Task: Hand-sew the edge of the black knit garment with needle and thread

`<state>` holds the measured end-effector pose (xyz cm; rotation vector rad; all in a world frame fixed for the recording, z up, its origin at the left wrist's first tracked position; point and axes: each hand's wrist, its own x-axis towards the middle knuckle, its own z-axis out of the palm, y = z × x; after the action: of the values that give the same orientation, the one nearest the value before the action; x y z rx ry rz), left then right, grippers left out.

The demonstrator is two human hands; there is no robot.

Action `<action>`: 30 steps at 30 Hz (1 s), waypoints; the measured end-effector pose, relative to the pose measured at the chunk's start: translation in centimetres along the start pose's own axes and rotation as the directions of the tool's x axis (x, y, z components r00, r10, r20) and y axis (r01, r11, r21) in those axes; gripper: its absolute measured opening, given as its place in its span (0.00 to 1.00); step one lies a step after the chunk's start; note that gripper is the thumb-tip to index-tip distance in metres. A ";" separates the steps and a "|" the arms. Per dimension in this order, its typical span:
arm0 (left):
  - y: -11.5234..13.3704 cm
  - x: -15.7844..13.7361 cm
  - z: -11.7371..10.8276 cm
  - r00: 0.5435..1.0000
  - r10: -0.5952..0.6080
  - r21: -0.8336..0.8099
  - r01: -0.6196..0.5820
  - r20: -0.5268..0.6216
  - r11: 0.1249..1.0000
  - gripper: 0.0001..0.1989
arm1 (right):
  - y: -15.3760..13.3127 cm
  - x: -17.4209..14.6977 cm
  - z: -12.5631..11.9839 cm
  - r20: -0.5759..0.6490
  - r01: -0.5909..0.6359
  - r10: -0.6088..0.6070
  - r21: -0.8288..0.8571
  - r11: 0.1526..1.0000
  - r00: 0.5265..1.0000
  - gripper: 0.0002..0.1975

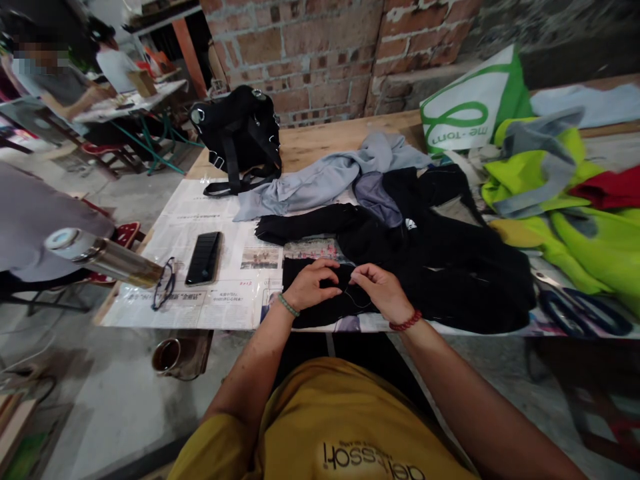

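Note:
A black garment (450, 273) with long sleeves lies spread over the front of the table. My left hand (311, 285) rests on its near left part, thumb and forefinger apart with a gap between them. Just to the right, my right hand (384, 288) is closed in a pinch of thumb and forefinger above the black cloth. A thin pale thread (361, 305) loops across the cloth below those fingertips and seems to run up to them. Whether a needle is also in the pinch is too small to make out.
Dark-handled scissors (575, 310) lie right, by yellow-green garments (540, 167). Left are a phone (204, 258), glasses (167, 283) and a leaning-looking thermos (107, 257). Behind are grey cloth (315, 180), a black bag (243, 130) and a green-white bag (470, 107). People sit at far left.

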<state>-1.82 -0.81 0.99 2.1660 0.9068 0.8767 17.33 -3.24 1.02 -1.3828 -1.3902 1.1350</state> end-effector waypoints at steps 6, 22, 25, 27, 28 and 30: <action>0.1 0.1 -0.1 0.999 0.022 -0.016 -0.022 0.025 1.000 0.04 | 0.2 0.1 0.0 0.009 0.003 -0.003 0.000 1.000 1.000 0.10; 1.7 -0.1 -0.2 0.991 -0.055 0.263 0.022 0.118 0.964 0.03 | -0.5 -0.1 -0.3 0.023 -0.019 0.019 0.001 1.000 1.000 0.10; 2.8 -0.8 0.6 0.988 -0.150 0.314 0.127 0.048 0.941 0.03 | -0.5 -0.1 -0.3 0.028 -0.017 0.018 -0.014 1.000 0.999 0.10; 3.2 -1.3 1.3 0.982 -0.189 0.335 0.184 -0.018 0.924 0.03 | -0.4 0.0 -0.4 0.046 -0.008 0.009 -0.021 1.000 0.999 0.11; 3.3 -1.5 1.7 0.980 -0.195 0.337 0.199 -0.045 0.920 0.03 | -0.4 0.1 -0.5 0.066 -0.002 0.003 -0.025 1.000 0.998 0.11; 3.1 -1.8 2.3 0.978 -0.190 0.319 0.206 -0.081 0.925 0.03 | -0.3 0.2 -0.8 0.130 0.013 -0.007 -0.041 0.999 0.992 0.11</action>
<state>0.10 -4.65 1.34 2.2798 1.3517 0.7219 18.00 -2.96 1.50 -1.3501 -1.5191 1.2133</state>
